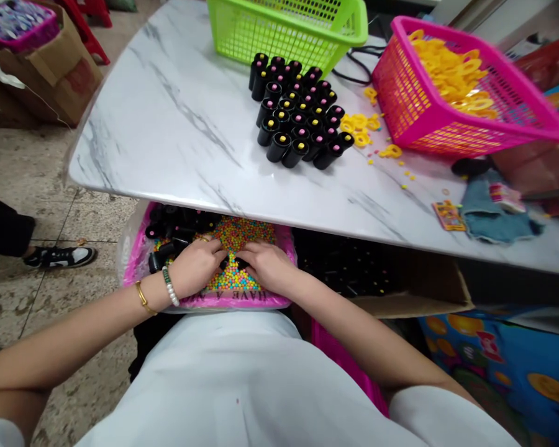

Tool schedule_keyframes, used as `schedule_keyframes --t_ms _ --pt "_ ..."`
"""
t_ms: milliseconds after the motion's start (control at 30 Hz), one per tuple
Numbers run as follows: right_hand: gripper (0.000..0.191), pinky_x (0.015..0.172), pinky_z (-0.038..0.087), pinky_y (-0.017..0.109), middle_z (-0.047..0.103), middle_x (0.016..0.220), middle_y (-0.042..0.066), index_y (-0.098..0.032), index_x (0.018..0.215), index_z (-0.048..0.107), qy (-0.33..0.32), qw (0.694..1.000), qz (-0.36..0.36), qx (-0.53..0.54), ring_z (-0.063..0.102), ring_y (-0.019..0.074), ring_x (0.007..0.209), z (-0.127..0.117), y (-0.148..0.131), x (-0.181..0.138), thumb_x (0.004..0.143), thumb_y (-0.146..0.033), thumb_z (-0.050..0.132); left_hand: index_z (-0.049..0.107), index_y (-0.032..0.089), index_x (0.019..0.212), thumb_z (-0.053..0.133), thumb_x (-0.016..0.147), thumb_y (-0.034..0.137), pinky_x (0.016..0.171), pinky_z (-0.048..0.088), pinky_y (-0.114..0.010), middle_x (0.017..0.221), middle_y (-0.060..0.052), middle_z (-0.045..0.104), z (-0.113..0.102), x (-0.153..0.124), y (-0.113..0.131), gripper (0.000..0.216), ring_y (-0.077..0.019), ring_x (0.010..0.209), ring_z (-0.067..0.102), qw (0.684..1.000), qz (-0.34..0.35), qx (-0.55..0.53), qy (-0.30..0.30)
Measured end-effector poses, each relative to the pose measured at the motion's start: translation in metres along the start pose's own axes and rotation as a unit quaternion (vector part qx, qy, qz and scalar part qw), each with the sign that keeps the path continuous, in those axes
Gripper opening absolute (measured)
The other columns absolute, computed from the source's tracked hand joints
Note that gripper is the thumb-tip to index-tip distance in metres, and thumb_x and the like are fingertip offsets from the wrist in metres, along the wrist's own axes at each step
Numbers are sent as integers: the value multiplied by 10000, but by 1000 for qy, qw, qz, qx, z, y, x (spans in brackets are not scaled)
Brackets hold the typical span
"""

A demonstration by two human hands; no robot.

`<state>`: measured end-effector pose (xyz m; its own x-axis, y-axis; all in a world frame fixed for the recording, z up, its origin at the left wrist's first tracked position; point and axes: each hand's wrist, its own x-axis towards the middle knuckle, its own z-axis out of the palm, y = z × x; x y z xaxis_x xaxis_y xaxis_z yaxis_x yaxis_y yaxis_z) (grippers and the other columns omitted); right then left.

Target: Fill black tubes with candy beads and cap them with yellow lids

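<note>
A pink basket (pixel 230 303) in my lap, against the table's edge, holds small multicoloured balls (pixel 249 230) and several black plastic tubes (pixel 168 251). My left hand (pixel 196 266), wearing bracelets at the wrist, reaches into the balls with its fingers curled round a black tube (pixel 224 263), mostly covered. Close beside it, my right hand (pixel 269 266) is closed on another black tube (pixel 241 264), of which only a dark end shows. Both hands are low in the balls, fingertips facing each other.
On the marble-patterned table (pixel 177 118) stands a cluster of black tubes (pixel 300 118) with yellow or pink tips. Behind them is a green basket (pixel 279 37); at right, a pink basket (pixel 414 118) of yellow plastic pieces (pixel 451 71). A cardboard box (pixel 428 285) sits under the table.
</note>
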<state>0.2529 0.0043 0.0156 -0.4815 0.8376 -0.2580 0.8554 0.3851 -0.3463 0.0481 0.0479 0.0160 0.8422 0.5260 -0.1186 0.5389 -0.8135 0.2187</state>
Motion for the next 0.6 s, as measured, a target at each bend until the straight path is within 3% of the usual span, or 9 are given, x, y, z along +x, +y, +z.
schedule_keyframes --t_ms 167,300,433,600 --pt "322 904 488 333 693 1037 98 -150 1110 707 43 993 -14 106 622 218 1007 9 5 0 810 -73 621 722 113 1025 556 887 135 806 515 -402 899 -120 654 5 7 7 217 -257 869 614 1000 13 5 -8" --pt "361 837 507 306 712 1009 65 -174 1101 707 97 967 12 235 651 172 886 7 16 -13 757 -66 679 727 161 1062 652 822 121 850 527 -358 939 -92 684 5 7 0 255 -222 901 649 991 -13 -134 21" --pt "315 773 516 280 707 951 37 -175 1070 706 125 930 24 345 638 137 779 0 21 -25 760 -127 683 728 200 1085 721 792 197 954 506 -339 1071 -64 725 -5 0 -10 293 -203 1009 664 927 -36 -364 82" --pt "328 810 549 289 708 991 40 -165 1048 679 114 839 29 532 674 153 867 4 15 -25 734 -243 731 725 198 1114 711 769 214 832 552 -318 1027 -46 749 -7 -6 -8 345 -193 899 690 832 -91 -547 22"
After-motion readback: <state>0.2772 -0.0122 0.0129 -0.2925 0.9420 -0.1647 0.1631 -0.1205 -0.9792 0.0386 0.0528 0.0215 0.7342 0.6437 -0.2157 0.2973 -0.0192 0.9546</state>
